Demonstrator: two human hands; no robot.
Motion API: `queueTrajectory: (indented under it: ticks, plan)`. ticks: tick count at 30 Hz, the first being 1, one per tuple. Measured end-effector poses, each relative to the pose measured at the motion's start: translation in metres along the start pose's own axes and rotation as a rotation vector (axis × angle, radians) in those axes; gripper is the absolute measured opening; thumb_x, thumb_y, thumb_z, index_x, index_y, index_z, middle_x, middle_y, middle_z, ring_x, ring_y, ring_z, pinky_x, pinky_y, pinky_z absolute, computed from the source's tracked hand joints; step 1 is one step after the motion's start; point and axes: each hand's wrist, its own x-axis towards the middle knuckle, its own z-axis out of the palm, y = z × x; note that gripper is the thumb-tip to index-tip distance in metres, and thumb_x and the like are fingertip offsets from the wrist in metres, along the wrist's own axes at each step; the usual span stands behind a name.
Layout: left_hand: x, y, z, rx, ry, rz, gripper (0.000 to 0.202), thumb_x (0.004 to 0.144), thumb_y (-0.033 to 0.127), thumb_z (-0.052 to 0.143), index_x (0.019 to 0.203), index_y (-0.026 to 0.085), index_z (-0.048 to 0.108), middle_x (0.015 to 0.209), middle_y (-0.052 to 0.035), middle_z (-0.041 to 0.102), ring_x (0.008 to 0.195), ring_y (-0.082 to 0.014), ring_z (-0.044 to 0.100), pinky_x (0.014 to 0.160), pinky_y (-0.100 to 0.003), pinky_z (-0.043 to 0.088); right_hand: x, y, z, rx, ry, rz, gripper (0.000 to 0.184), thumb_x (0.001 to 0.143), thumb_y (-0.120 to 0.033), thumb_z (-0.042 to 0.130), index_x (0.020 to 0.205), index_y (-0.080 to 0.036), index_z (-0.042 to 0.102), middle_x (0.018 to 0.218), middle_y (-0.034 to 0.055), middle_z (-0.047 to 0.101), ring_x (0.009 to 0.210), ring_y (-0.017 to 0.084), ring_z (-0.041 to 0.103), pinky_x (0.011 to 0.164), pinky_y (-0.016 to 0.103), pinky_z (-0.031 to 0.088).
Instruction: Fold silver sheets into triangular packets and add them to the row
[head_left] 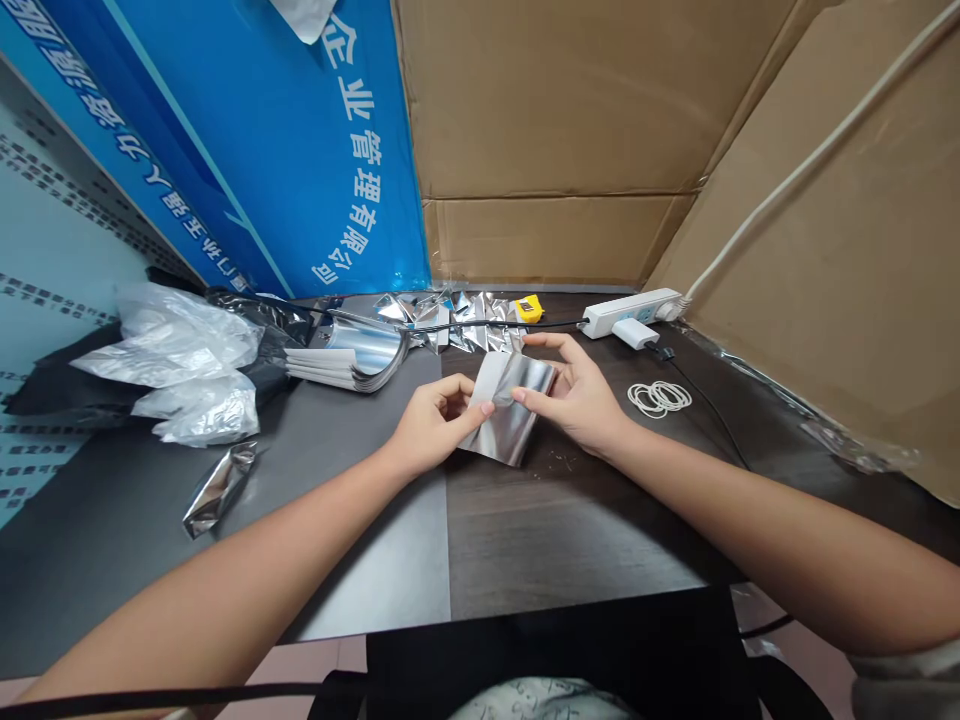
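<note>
Between my two hands, just over the dark desk, is a silver foil pouch (504,432) with a pale strip along its left side. My left hand (436,420) pinches that left side between thumb and fingers. On the other side, my right hand (576,395) grips the pouch with the thumb on its front and fingers behind. A stack of flat silver pouches (352,355) with pale edges lies curved to the left of the hands. Several crumpled foil packets (480,318) lie behind them, beside a yellow tape measure (529,308).
White rubber bands (659,399) lie right of my hands. A white power strip (631,312) with a plugged-in adapter stands at the back. Clear plastic bags (180,350) and a folded foil packet (220,488) are at left. Cardboard panels (555,130) wall the desk's back and right.
</note>
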Motion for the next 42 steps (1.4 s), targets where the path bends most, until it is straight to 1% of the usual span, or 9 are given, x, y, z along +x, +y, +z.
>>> queueTrajectory:
  ticks: [3,8,12,15,21,33,38,40,42]
  plan:
    - [-0.001,0.0,0.002,0.003,-0.036,0.009,0.039,0.075,0.049,0.082,0.081,0.015,0.063,0.075,-0.0005,0.064,0.066,-0.0108,0.057,0.059,-0.02,0.044,0.0,0.002,0.002,0.025,0.057,-0.022,0.065,0.072,-0.04,0.086,0.123,-0.024,0.048,0.095,0.0023,0.07,0.083,0.015,0.071,0.078,0.029,0.063]
    - [-0.002,-0.001,0.006,0.019,-0.016,0.042,0.039,0.082,0.051,0.075,0.083,0.016,0.061,0.072,0.0002,0.06,0.062,-0.0112,0.054,0.057,-0.022,0.042,-0.005,0.003,0.004,-0.168,-0.03,-0.08,0.042,0.079,-0.038,0.079,0.113,-0.021,0.062,0.084,0.0015,0.065,0.071,0.011,0.062,0.065,0.025,0.057]
    - [-0.002,-0.002,0.008,0.035,0.092,0.06,0.041,0.081,0.052,0.076,0.076,0.015,0.059,0.07,-0.0002,0.059,0.064,-0.0117,0.053,0.059,-0.023,0.042,-0.009,0.003,0.007,-0.225,-0.089,-0.053,0.044,0.081,-0.036,0.076,0.121,-0.02,0.064,0.083,0.0009,0.063,0.066,0.009,0.057,0.059,0.022,0.052]
    - [-0.001,-0.002,0.008,0.045,0.115,0.05,0.04,0.08,0.05,0.076,0.072,0.016,0.057,0.066,0.0009,0.057,0.061,-0.0108,0.05,0.056,-0.022,0.038,-0.01,0.002,0.008,-0.202,-0.125,-0.024,0.046,0.081,-0.036,0.076,0.122,-0.019,0.064,0.082,0.0007,0.062,0.066,0.009,0.056,0.06,0.022,0.052]
    - [0.0,-0.001,0.009,0.024,0.116,0.057,0.035,0.078,0.046,0.075,0.071,0.016,0.058,0.065,0.0017,0.057,0.061,-0.0106,0.051,0.057,-0.021,0.04,-0.012,0.003,0.01,-0.197,-0.127,0.01,0.046,0.079,-0.035,0.076,0.12,-0.019,0.065,0.088,0.0026,0.065,0.07,0.01,0.061,0.066,0.025,0.056]
    - [0.0,-0.001,0.008,0.057,0.113,0.06,0.038,0.082,0.051,0.073,0.075,0.015,0.064,0.068,-0.0004,0.062,0.061,-0.0112,0.053,0.056,-0.022,0.042,-0.012,0.0,0.01,-0.217,-0.139,0.011,0.048,0.079,-0.033,0.078,0.123,-0.019,0.064,0.082,0.0005,0.062,0.067,0.009,0.059,0.063,0.023,0.056]
    - [-0.002,0.002,0.007,0.085,0.103,0.074,0.036,0.083,0.049,0.07,0.075,0.014,0.063,0.066,0.0,0.06,0.06,-0.0103,0.051,0.054,-0.02,0.039,-0.009,-0.006,0.007,-0.086,-0.17,0.14,0.067,0.073,-0.036,0.085,0.131,-0.017,0.056,0.095,0.0047,0.071,0.082,0.013,0.068,0.074,0.025,0.06]
    - [-0.003,0.003,0.006,0.104,0.101,0.081,0.036,0.083,0.049,0.07,0.075,0.014,0.063,0.067,-0.0002,0.06,0.06,-0.0104,0.051,0.054,-0.02,0.039,-0.007,-0.009,0.006,-0.058,-0.159,0.204,0.063,0.074,-0.044,0.085,0.123,-0.015,0.06,0.093,0.0051,0.072,0.077,0.012,0.067,0.07,0.023,0.058]
    - [-0.003,0.003,0.006,0.106,0.098,0.086,0.036,0.083,0.049,0.07,0.074,0.014,0.063,0.066,-0.0004,0.06,0.06,-0.0105,0.051,0.054,-0.021,0.039,-0.005,-0.011,0.005,-0.049,-0.145,0.241,0.053,0.073,-0.054,0.083,0.103,-0.013,0.066,0.08,0.0025,0.069,0.065,0.008,0.06,0.062,0.02,0.051]
